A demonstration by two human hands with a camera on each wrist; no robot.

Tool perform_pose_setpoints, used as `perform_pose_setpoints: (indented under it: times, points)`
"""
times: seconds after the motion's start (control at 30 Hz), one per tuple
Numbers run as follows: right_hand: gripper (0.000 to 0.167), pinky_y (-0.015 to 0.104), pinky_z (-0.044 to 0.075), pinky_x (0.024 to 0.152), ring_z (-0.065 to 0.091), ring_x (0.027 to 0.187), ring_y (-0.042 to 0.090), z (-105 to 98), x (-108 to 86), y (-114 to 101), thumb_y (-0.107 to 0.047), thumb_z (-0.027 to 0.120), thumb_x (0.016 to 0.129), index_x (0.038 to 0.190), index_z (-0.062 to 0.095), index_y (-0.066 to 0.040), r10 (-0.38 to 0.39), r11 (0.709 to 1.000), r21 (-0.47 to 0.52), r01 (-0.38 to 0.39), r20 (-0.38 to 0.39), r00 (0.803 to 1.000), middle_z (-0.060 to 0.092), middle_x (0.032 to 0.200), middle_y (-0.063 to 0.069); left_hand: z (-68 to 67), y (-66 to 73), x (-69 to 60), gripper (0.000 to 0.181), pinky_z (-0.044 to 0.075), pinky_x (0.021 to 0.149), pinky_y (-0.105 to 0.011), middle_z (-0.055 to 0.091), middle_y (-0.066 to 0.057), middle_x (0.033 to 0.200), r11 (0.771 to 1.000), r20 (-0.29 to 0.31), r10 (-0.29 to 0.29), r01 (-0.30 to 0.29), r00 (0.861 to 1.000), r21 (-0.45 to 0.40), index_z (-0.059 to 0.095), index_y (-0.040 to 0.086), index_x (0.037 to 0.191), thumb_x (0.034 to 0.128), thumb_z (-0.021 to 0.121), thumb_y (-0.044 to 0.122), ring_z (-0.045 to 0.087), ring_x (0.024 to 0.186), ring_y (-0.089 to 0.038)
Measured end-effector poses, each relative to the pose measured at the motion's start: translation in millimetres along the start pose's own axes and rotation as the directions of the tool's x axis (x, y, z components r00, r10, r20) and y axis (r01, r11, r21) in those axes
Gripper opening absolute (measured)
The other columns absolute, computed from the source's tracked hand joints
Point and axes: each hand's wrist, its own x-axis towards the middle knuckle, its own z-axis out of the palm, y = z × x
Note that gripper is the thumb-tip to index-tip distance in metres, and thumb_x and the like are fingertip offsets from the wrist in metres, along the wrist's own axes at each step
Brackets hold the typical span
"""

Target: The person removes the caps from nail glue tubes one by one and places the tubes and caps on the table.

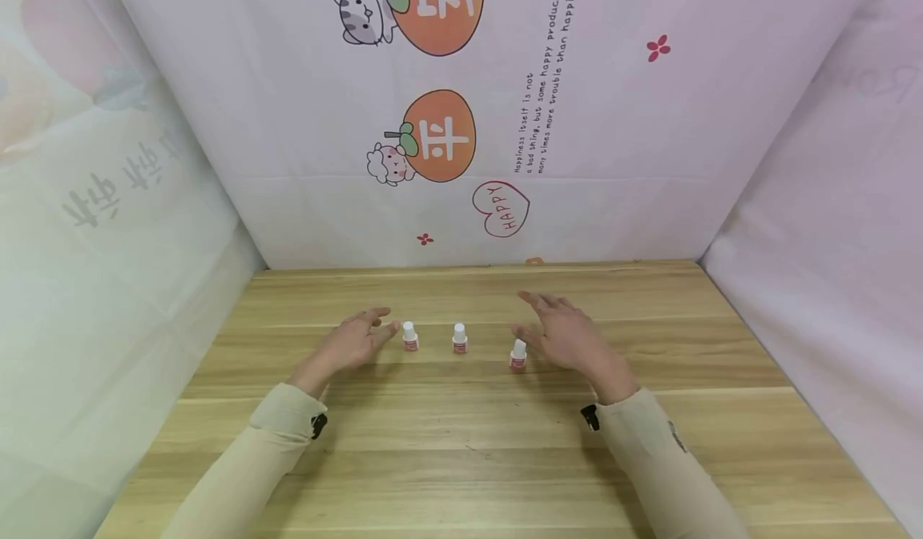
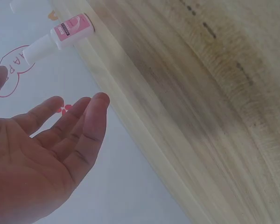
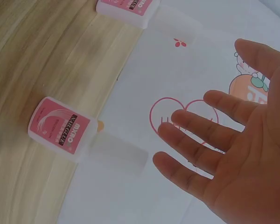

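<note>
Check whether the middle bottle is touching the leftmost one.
Apart. The head view shows it: bare wooden tabletop is plainly visible between the middle bottle and the leftmost bottle, both standing upright.

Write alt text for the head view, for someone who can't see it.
A person's left grip and right grip, both open and empty, are near three white bottles with pink labels standing on a wooden table. The right bottle stands nearer the viewer than the others. Behind is a printed white cloth.
</note>
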Motion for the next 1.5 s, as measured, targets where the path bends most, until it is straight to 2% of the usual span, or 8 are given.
perform_pose_setpoints:
  times: [0.23, 0.4, 0.8, 0.93, 1.1, 1.23, 1.5]
  points:
    - [0.069, 0.062, 0.035, 0.113, 0.041, 0.14, 0.049, 0, 0.6, -5, -0.052, 0.05, 0.1, 0.157, 0.031, -0.018, -0.009, 1.0, 0.017, 0.009, 0.003, 1.0, 0.043, 0.153, 0.024, 1.0, 0.7, 0.4, 0.066, 0.033, 0.11, -0.069, 0.051, -0.025, 0.146, 1.0, 0.006, -0.013, 0.013, 1.0, -0.026, 0.038, 0.008, 0.152, 0.1038, 0.038, 0.054, 0.047, 0.134, -0.048]
    - [0.068, 0.062, 0.037, 0.111, 0.044, 0.137, 0.048, 1, 0.4, -8, -0.052, 0.05, 0.1, 0.156, 0.033, -0.017, -0.026, 1.0, 0.005, 0.027, -0.01, 1.0, 0.046, 0.151, 0.024, 2.6, -0.6, 0.9, 0.069, 0.037, 0.108, -0.066, 0.054, -0.022, 0.143, 0.999, 0.02, -0.026, 0.027, 0.999, -0.035, 0.039, 0.009, 0.152, 0.1027, 0.038, 0.056, 0.05, 0.132, -0.047]
    - [0.065, 0.061, 0.044, 0.106, 0.052, 0.131, 0.045, 3, 0.3, -20, -0.046, 0.059, 0.097, 0.153, 0.04, -0.02, -0.029, 1.0, 0.004, 0.029, -0.046, 0.999, 0.054, 0.145, 0.021, 5.1, -2.8, 1.4, 0.066, 0.046, 0.102, -0.06, 0.061, -0.021, 0.135, 0.999, 0.031, -0.006, 0.007, 1.0, -0.036, 0.043, 0.006, 0.149, 0.1026, 0.042, 0.054, 0.059, 0.121, -0.043]
    - [0.064, 0.059, 0.045, 0.105, 0.055, 0.129, 0.044, 2, -1.1, -24, -0.044, 0.062, 0.096, 0.151, 0.043, -0.019, -0.043, 0.999, 0.005, 0.044, -0.064, 0.997, 0.056, 0.142, 0.022, 5.2, -2.0, 1.4, 0.063, 0.049, 0.1, -0.056, 0.062, -0.02, 0.133, 0.999, 0.031, -0.006, 0.007, 1.0, -0.041, 0.045, 0.007, 0.147, 0.1025, 0.046, 0.05, 0.062, 0.117, -0.039]
    - [0.064, 0.057, 0.046, 0.106, 0.056, 0.128, 0.042, 2, -3.6, -28, -0.044, 0.063, 0.095, 0.151, 0.043, -0.02, -0.053, 0.998, 0.02, 0.054, -0.05, 0.997, 0.059, 0.14, 0.021, 7.1, -2.3, 1.2, 0.058, 0.052, 0.096, -0.052, 0.064, -0.018, 0.13, 0.998, 0.038, -0.007, 0.009, 0.999, -0.056, 0.048, 0.006, 0.146, 0.1019, 0.051, 0.044, 0.065, 0.113, -0.035]
    - [0.065, 0.056, 0.047, 0.104, 0.058, 0.127, 0.04, 2, -5.8, -31, -0.044, 0.064, 0.094, 0.151, 0.043, -0.019, -0.065, 0.998, 0.017, 0.066, -0.048, 0.997, 0.062, 0.137, 0.019, 9.8, -2.9, 1.6, 0.055, 0.053, 0.093, -0.05, 0.066, -0.016, 0.127, 0.999, 0.02, -0.004, 0.005, 1.0, -0.051, 0.051, 0.006, 0.142, 0.1008, 0.054, 0.042, 0.067, 0.111, -0.033]
    - [0.063, 0.047, 0.056, 0.086, 0.069, 0.099, 0.023, 4, -5.3, -37, -0.04, 0.068, 0.092, 0.148, 0.047, -0.018, -0.101, 0.994, 0.043, 0.105, -0.076, 0.992, 0.07, 0.125, 0.011, 16.3, -2.7, 7.0, 0.046, 0.056, 0.088, -0.046, 0.07, -0.016, 0.117, 0.997, -0.03, 0.03, -0.032, 0.999, -0.069, 0.059, 0.005, 0.134, 0.0966, 0.062, 0.031, 0.07, 0.103, -0.031]
